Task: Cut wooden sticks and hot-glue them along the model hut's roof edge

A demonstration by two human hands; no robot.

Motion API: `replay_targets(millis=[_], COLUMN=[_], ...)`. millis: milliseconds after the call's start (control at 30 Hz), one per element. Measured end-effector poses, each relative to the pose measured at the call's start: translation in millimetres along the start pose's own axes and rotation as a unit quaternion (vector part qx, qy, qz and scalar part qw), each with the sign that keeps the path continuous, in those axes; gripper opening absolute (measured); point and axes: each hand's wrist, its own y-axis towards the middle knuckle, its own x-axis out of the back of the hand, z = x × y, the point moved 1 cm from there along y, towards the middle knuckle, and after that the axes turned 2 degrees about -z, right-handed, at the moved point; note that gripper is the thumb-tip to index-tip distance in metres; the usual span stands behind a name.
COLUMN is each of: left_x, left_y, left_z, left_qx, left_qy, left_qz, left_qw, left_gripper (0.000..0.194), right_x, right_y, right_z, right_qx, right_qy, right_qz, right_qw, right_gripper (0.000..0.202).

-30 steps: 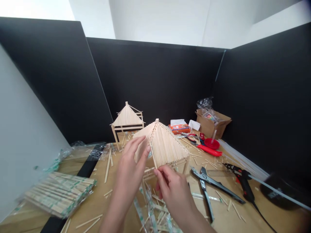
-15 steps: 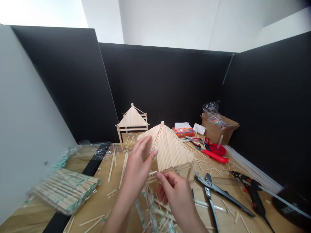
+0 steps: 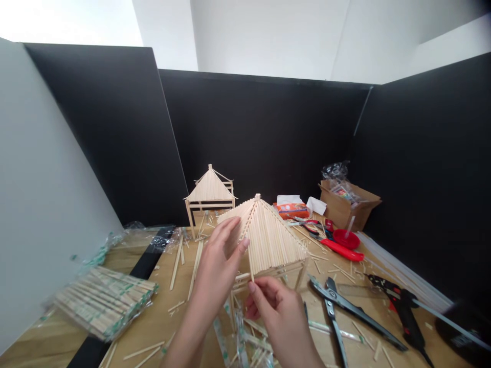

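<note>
A small pavilion model (image 3: 274, 237) built of thin wooden sticks stands before me, its pitched roof covered in close rows of sticks. My left hand (image 3: 222, 250) holds the roof at its left side, fingers along the left slope and thumb by the ridge. Between the thumb and index finger of my right hand (image 3: 278, 306) is the lower end of a thin wooden stick (image 3: 251, 263), lying along the roof's near corner. The left hand partly covers the left slope, and both hands hide some of the frame below.
A similar model (image 3: 210, 189) stands farther back. Bagged sticks (image 3: 107, 301) lie left. On the right are large cutters (image 3: 341, 296), a glue gun (image 3: 401, 306), red-handled pliers (image 3: 341, 249), a red dish (image 3: 346, 237) and a cardboard box (image 3: 351, 209). Black partitions (image 3: 253, 133) enclose the table.
My right hand has shifted slightly down, and the stick in its pinch now shows along the roof corner. The left hand stays on the roof. The view has shifted a little.
</note>
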Motion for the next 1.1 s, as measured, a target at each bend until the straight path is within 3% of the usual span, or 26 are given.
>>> replay_targets(millis=[867,1000,1100], left_x=[-2.2,-2.7,-3.2], left_y=[0,1,0], left_z=[-1,1,3], left_qx=[-0.003,-0.007,-0.002], left_qy=[0.01,-0.002,-0.014], left_qz=[-0.006,-0.01,-0.011], left_qw=[1.0,1.0,1.0], left_gripper=[0.038,0.039,0.04], right_x=[8,25,53], right_y=[-9,-16,-22], right_z=[-9,-18,-31], right_qx=[-0.025,-0.029,-0.043], right_qy=[-0.014,-0.073,-0.17], right_qz=[0.013,-0.002,-0.023], right_qw=[0.999,0.997,0.984], right_gripper=[0.041,0.041,0.044])
